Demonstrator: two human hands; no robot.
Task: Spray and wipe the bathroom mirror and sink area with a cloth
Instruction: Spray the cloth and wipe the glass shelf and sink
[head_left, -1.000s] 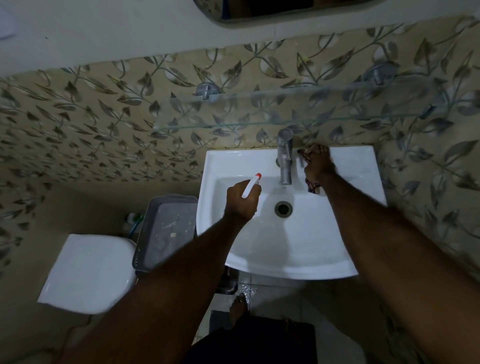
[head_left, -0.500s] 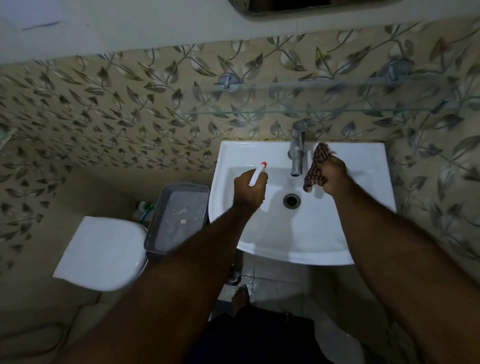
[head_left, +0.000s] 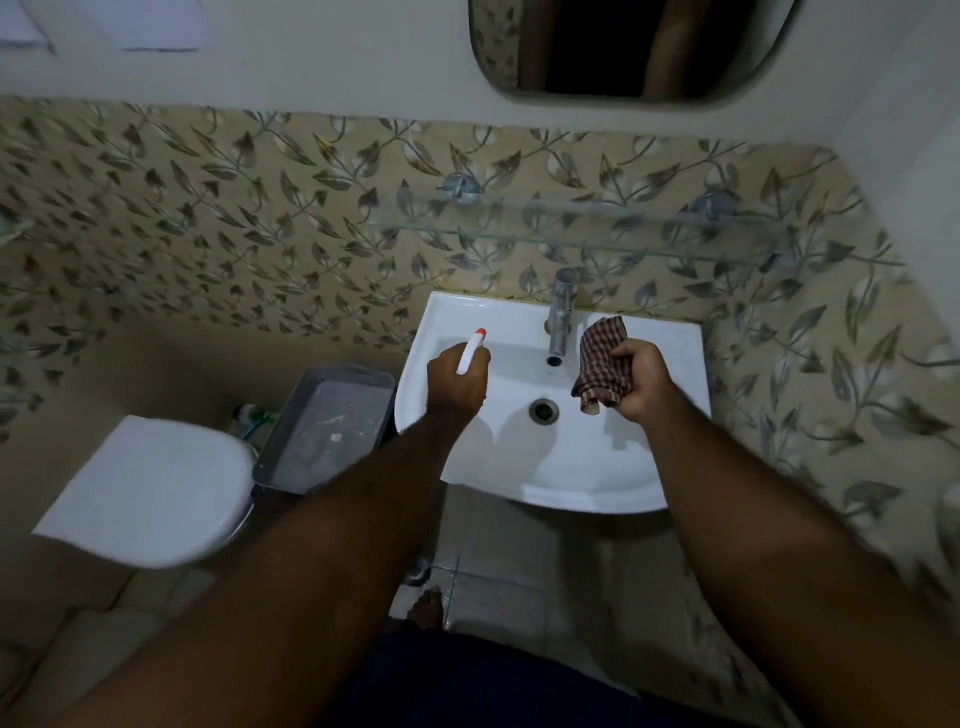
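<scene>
A white sink (head_left: 566, 467) hangs on the leaf-patterned wall, with a chrome tap (head_left: 561, 317) at its back and a drain (head_left: 543, 410) in the basin. My left hand (head_left: 457, 382) is over the basin's left side, closed around a white spray bottle (head_left: 471, 351) whose red-tipped nozzle points up toward the wall. My right hand (head_left: 641, 382) is raised over the basin's right side, gripping a crumpled dark checked cloth (head_left: 600, 364) just right of the tap. The mirror (head_left: 623, 47) shows at the top edge.
A glass shelf (head_left: 597, 236) on two metal brackets juts out above the tap. A grey plastic basket (head_left: 327, 428) stands left of the sink, with a white toilet lid (head_left: 150, 491) further left. My bare foot (head_left: 427, 608) is on the tiled floor.
My right hand has lifted the cloth off the sink's back ledge beside the tap and drawn it toward me. The view has tilted up, bringing the mirror in. My left hand keeps the bottle.
</scene>
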